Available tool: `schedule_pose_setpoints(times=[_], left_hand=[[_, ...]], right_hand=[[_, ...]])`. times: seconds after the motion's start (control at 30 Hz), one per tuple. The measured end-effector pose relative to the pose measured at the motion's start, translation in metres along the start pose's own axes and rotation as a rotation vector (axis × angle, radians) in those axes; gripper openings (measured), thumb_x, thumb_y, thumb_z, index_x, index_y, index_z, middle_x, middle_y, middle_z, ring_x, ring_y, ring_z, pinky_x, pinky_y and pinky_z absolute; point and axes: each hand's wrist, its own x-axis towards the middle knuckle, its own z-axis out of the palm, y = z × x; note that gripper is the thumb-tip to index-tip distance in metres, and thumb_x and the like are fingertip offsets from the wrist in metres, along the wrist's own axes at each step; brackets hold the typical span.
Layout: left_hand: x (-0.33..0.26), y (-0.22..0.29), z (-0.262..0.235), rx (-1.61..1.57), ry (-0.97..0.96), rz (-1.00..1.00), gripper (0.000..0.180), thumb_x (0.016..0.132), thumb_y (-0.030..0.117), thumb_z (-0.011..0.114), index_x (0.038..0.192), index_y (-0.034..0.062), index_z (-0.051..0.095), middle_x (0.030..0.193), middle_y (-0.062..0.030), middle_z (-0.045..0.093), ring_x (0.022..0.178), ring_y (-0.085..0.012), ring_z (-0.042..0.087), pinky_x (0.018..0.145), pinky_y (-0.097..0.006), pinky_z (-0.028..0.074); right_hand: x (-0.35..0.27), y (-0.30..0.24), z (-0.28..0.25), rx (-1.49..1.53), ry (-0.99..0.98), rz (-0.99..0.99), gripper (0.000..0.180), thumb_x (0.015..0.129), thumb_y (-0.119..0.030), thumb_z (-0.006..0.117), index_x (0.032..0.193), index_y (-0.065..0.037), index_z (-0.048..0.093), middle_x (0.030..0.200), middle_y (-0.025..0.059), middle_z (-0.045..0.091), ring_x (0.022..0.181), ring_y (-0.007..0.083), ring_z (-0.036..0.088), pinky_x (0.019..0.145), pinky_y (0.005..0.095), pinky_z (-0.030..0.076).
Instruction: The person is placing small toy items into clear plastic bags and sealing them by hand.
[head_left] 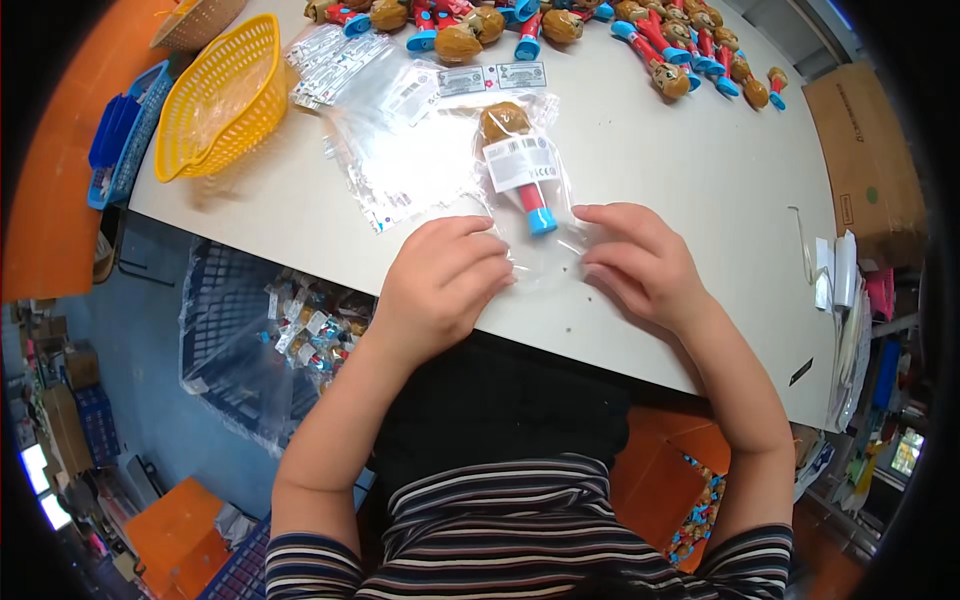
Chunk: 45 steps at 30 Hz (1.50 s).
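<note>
A clear plastic bag [550,262] lies on the table in front of me. Inside it is a small doll-like figure with a round brown head [503,121], a red body and a blue base [541,221]. A white printed label [520,162] covers its middle. My left hand [445,270] has its fingers bent and closed on the near left edge of the bag. At the near right edge, my right hand [645,262] pinches the loose plastic between its fingers. Flat clear bags [405,160] with white labels are spread just left of the bagged figure.
Several unbagged figures [460,42] are heaped along the far side of the table. A yellow basket [222,100] stands at the far left, by a blue basket [150,112]. Below the table, a dark blue crate [215,325] holds bagged figures. A cardboard box [868,160] is at the right.
</note>
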Motion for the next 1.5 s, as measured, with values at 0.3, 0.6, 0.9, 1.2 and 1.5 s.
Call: schedule_pose_setpoints(times=[0.3, 0.6, 0.9, 1.2, 1.5], left_hand=[[-0.003, 0.017, 0.0, -0.177, 0.066, -0.365, 0.006, 0.08, -0.001, 0.067, 0.085, 0.001, 0.066, 0.095, -0.011, 0.068, 0.096, -0.0285, 0.064, 0.084, -0.036, 0.05], [-0.01, 0.019, -0.004, -0.203, 0.062, -0.399, 0.011, 0.082, -0.003, 0.065, 0.092, 0.0014, 0.065, 0.095, -0.0109, 0.068, 0.091, -0.025, 0.065, 0.082, -0.032, 0.051], [-0.013, 0.022, -0.004, -0.366, 0.098, -0.576, 0.012, 0.083, -0.004, 0.064, 0.095, -0.0001, 0.064, 0.099, -0.0108, 0.068, 0.089, -0.0188, 0.065, 0.079, -0.028, 0.052], [-0.01, 0.026, -0.011, -0.299, 0.003, -0.566, 0.009, 0.078, -0.001, 0.065, 0.087, 0.0012, 0.062, 0.097, -0.0112, 0.065, 0.096, -0.0252, 0.063, 0.085, -0.032, 0.049], [0.006, 0.018, -0.005, -0.213, -0.029, -0.175, 0.015, 0.072, 0.002, 0.071, 0.085, 0.007, 0.064, 0.123, -0.0109, 0.064, 0.116, -0.036, 0.057, 0.098, -0.042, 0.045]], right_hand=[[0.01, 0.0, -0.003, 0.137, 0.003, -0.066, 0.022, 0.074, -0.011, 0.078, 0.087, -0.009, 0.059, 0.127, 0.0132, 0.062, 0.104, 0.0306, 0.055, 0.09, 0.0388, 0.047], [0.014, -0.005, -0.007, -0.105, -0.115, -0.223, 0.048, 0.07, -0.029, 0.083, 0.111, -0.015, 0.063, 0.127, 0.0102, 0.062, 0.103, 0.0285, 0.055, 0.087, 0.0395, 0.049], [0.018, 0.001, 0.005, -0.205, 0.024, -0.314, 0.03, 0.07, -0.011, 0.08, 0.098, -0.012, 0.068, 0.124, 0.0112, 0.062, 0.103, 0.0279, 0.059, 0.088, 0.0408, 0.049], [0.001, -0.009, 0.008, 0.349, 0.008, 0.363, 0.004, 0.084, -0.002, 0.065, 0.087, -0.004, 0.064, 0.138, 0.0169, 0.048, 0.12, 0.0275, 0.05, 0.105, 0.0385, 0.036], [-0.006, -0.02, 0.003, 0.184, -0.069, 0.252, 0.018, 0.074, -0.005, 0.076, 0.09, -0.008, 0.067, 0.141, 0.016, 0.045, 0.13, 0.0332, 0.041, 0.108, 0.0438, 0.036]])
